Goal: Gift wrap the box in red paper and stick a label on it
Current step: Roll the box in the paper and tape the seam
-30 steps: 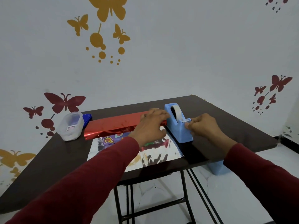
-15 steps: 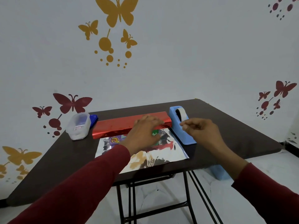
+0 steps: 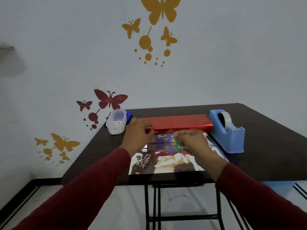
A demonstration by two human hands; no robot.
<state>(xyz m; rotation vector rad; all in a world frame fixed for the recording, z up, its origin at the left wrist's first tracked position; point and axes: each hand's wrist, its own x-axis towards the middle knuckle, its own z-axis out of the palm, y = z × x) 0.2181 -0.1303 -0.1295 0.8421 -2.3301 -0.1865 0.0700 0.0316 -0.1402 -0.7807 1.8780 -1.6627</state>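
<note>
The box point(image 3: 163, 140), purple with a printed pattern, lies across the table's middle. Red foil paper point(image 3: 178, 122) is folded over its top, and the paper's silver inner side point(image 3: 166, 161) lies spread flat toward me. My left hand point(image 3: 138, 135) grips the left end of the red fold, fingers curled over the paper's edge. My right hand point(image 3: 191, 141) is at the fold's front edge near the middle, fingertips pinched together against the paper. The clear tape between them is too faint to make out. No label is in view.
A blue tape dispenser point(image 3: 227, 136) stands just right of the box on the dark table point(image 3: 269, 146). A clear plastic container point(image 3: 116, 122) with a blue lid point(image 3: 129, 116) beside it sits at the back left corner. The wall is close behind.
My right hand left the dispenser with fingers pinched and came to the paper's front edge. My left hand slid from the middle of the fold to its left end. The view shifted left.
</note>
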